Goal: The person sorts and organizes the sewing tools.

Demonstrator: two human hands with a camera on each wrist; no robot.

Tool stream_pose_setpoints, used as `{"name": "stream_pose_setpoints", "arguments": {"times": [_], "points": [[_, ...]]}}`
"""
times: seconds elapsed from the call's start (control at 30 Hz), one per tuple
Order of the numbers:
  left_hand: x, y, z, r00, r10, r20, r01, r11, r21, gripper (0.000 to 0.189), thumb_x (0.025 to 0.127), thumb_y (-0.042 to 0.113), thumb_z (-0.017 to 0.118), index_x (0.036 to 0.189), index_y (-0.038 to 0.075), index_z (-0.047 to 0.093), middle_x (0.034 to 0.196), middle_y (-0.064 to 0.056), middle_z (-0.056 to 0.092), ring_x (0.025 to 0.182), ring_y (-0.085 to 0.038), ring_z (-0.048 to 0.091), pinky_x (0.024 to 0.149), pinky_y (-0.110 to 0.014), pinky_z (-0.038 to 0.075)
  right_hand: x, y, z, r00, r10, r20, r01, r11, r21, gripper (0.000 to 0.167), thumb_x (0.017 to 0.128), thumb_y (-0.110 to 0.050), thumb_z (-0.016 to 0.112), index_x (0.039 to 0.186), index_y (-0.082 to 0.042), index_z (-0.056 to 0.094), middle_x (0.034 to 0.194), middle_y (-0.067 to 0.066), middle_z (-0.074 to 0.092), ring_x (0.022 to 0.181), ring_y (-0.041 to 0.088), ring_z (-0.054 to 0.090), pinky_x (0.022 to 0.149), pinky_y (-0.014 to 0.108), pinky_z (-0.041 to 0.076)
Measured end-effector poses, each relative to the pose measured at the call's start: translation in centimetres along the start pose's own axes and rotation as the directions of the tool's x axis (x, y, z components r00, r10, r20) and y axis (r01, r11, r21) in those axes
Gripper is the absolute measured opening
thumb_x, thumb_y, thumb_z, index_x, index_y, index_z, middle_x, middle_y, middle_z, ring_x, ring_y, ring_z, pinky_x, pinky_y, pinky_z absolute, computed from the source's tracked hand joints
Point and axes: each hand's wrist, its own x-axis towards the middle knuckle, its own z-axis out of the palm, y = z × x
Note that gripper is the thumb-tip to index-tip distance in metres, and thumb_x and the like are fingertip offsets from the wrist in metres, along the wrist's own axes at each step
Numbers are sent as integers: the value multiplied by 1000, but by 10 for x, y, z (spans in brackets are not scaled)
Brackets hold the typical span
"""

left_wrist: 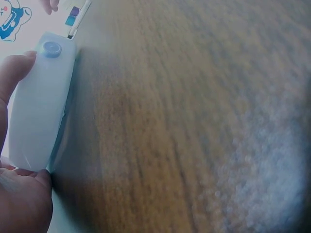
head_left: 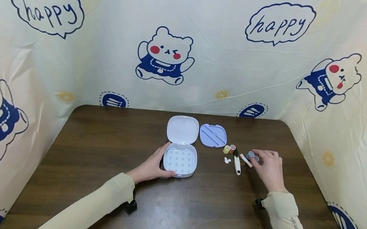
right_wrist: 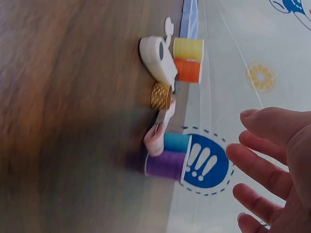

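My left hand (head_left: pixel 150 167) grips the near left corner of an open white sewing box (head_left: pixel 195 163), its thumb by the front latch (left_wrist: pixel 51 49). The box's lid (head_left: pixel 183 129) stands raised behind a base with rows of small pegs. My right hand (head_left: pixel 269 169) hovers at the blue thread spool (right_wrist: pixel 178 142) and purple thread spool (right_wrist: pixel 166 165). In the right wrist view its fingers are spread, apart from the spools and holding nothing. A pale rolled strip (right_wrist: pixel 155 140) lies against those spools, with a gold thimble (right_wrist: pixel 160 96) beside it.
A lilac tray (head_left: pixel 213 135) lies right of the lid. Between box and right hand are a yellow spool (head_left: pixel 226 149), an orange spool (head_left: pixel 232 149), a white tool with a black end (head_left: pixel 237 166) and small white pieces (head_left: pixel 227 160). Patterned cloth (head_left: pixel 215 76) hangs behind the table.
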Motion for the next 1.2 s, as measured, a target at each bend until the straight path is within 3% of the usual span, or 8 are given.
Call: {"name": "stream_pose_setpoints", "arguments": {"times": [0.33,0.6,0.97,1.2], "points": [[1,-4,0,1000,14,-10,-14,1000,-9,123,79,46,91,168,16,12,169,-16,22,152,-33,31,120,-57,31,-4,16,-5,991,107,83,-104,994,-38,31,93,-17,79,118,0,75,121,27,71,111,48,51,87,58,35],[0,-4,0,1000,3,1,-3,1000,-3,124,79,47,90,168,16,10,170,-16,22,152,-33,31,120,-58,30,-9,35,1,971,177,162,-169,984,-63,39,95,-20,77,128,-1,70,131,31,65,115,53,48,87,61,35],[0,-5,0,1000,7,-3,-7,1000,1,124,79,48,91,169,17,11,169,-15,23,152,-32,32,120,-57,31,-4,41,8,932,249,264,-240,968,-67,47,99,-28,73,134,1,65,128,30,67,118,51,47,92,61,32],[0,-4,-1,1000,5,1,-5,1000,-5,125,79,48,91,169,18,10,169,-15,23,152,-32,31,121,-57,30,-1,39,12,932,258,256,-253,966,-51,45,98,-25,74,133,2,65,123,28,70,118,51,49,92,61,31]]}}
